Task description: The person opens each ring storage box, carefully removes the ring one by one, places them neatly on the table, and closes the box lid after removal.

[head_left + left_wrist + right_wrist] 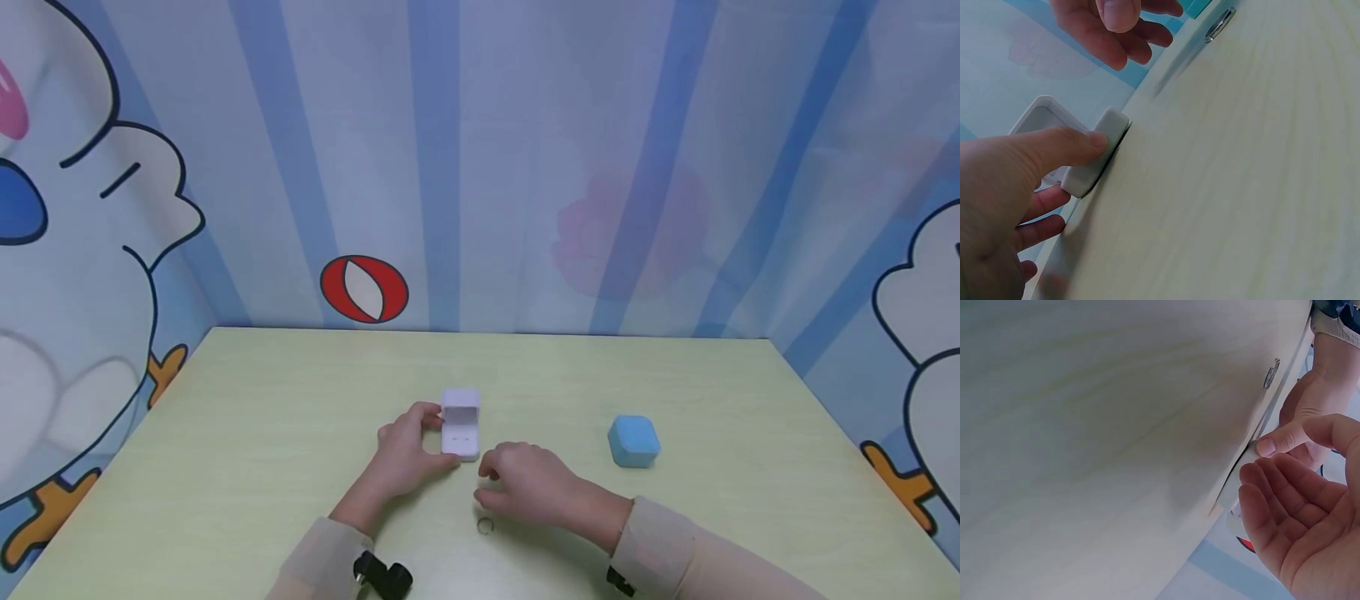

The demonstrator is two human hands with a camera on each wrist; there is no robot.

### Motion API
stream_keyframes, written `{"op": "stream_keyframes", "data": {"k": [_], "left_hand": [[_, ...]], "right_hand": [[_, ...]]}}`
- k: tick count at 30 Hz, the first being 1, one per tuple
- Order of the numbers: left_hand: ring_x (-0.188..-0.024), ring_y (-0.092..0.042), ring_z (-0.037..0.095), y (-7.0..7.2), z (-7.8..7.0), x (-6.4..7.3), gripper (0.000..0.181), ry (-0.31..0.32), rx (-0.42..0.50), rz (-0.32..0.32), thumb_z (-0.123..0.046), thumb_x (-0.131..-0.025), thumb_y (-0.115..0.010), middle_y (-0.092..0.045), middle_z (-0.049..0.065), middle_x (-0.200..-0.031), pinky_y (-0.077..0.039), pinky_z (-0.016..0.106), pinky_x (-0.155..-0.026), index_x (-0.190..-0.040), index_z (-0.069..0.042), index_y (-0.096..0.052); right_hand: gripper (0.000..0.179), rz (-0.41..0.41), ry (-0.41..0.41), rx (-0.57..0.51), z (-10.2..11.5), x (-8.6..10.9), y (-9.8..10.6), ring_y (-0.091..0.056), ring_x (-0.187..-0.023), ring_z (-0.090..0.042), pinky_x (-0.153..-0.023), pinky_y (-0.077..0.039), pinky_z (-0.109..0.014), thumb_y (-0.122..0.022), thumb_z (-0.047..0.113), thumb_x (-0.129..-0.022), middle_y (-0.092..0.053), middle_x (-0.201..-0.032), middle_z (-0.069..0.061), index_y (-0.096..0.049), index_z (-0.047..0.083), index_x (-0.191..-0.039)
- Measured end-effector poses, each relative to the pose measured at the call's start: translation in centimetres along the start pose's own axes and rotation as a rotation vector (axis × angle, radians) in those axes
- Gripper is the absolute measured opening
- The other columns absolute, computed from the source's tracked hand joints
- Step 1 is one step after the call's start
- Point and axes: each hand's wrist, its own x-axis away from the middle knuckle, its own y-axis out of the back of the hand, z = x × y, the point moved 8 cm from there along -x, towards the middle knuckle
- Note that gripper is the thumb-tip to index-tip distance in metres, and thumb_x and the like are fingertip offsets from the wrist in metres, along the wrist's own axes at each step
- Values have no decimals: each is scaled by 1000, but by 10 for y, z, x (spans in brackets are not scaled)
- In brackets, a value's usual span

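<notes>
Ring (1220, 25) lies on the counter (255, 433) near your empty right hand (528, 485), fingers loosely bent. Your left hand (411, 454) grips the open box (461, 435). A low right-hand sweep could knock the ring away; uneven thumb pressure could tip the box.

A blue block (634, 442) sits at right on the pale table (300, 392), a striped backdrop (510, 167) beyond its far edge.

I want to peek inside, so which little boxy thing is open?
The pale box held by the left hand: its lid stands raised. The blue boxy thing, out to the right, shows no opening.
</notes>
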Motion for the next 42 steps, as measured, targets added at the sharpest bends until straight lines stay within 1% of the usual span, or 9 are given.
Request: {"op": "stream_keyframes", "data": {"k": [7,14,23,27,34,42], "left_hand": [[-108,-54,25,1,-2,1,67,-5,11,3,-25,-71,-84,-64,6,-113,-23,47,-98,-125,-7,-49],[-109,-54,25,0,-2,1,67,-8,2,5,-24,-71,-83,-64,6,-113,-23,48,-99,-125,-7,-49],[-111,-53,25,0,0,0,68,6,-4,11,-25,-71,-83,-65,5,-114,-23,50,-101,-126,-8,-48],[-111,-54,25,0,0,0,67,3,-1,5,-24,-70,-84,-65,5,-113,-23,49,-101,-125,-7,-49],[-110,-54,25,0,0,0,67,-5,6,-2,-24,-70,-84,-66,6,-112,-23,48,-100,-125,-7,-49],[-111,-55,25,0,0,0,68,-11,5,-5,-24,-70,-84,-66,6,-113,-24,49,-100,-125,-6,-49]], "right_hand": [[27,-10,-23,-34,-3,-3,-1,-59,-76,-6,-67,-50,-25,-66,33,-86,-68,-90,2,-70,10,-100],[29,-31,-37,-69,-3,-4,2,-59,-75,-6,-65,-49,-24,-66,32,-86,-68,-91,-1,-70,8,-102],[30,-58,-47,-122,-5,-7,4,-63,-77,-12,-65,-50,-23,-67,29,-85,-69,-91,-4,-69,5,-102],[31,-66,-56,-145,-8,-9,4,-63,-79,-12,-66,-50,-24,-67,29,-85,-69,-92,-4,-69,5,-103],[31,-83,-46,-172,-8,-10,6,-64,-83,-15,-68,-51,-26,-67,27,-85,-69,-94,-7,-69,3,-103],[32,-96,-65,-223,-10,-11,7,-64,-84,-17,-69,-52,-27,-67,25,-85,-69,-97,-10,-68,0,-104]]}}
